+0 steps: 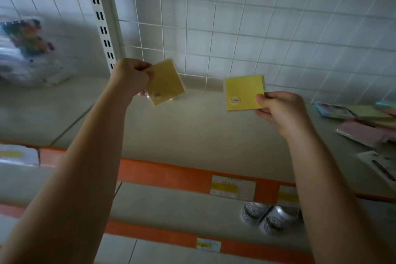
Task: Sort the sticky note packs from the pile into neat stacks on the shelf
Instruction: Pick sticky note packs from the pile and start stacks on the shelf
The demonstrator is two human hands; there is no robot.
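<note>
Left hand (130, 77), left of centre: fingers curled round the upper-left corner of one darker yellow sticky note pack (166, 82), held tilted above the shelf (192, 135); a round label sits at its lower corner.

Right hand (280, 111), right of centre: thumb and fingers pinching the lower-right corner of one brighter yellow sticky note pack (244, 92), held nearly square to the view, also above the shelf, well apart from the first; one round label near its lower-left corner.

Packs in hand: two, one per hand, both in clear wrap.

Pile of packs (364, 120), right edge of the frame, lying on the shelf: pastel pink, green and blue packs overlapping; count cannot be told, some cut off by the frame.

Shelf front: orange price strip (171, 173) carrying two price tags (233, 187) in the lower right; a lower orange strip carries one more tag.

Back of shelf: white wire grid panel (235, 17), one slotted upright (100, 17) at upper left.

Left edge: one blurred clear bag of multicoloured items (30, 49), contents not identifiable.

Lower shelf, bottom right: two silvery round items (265, 216), side by side.
</note>
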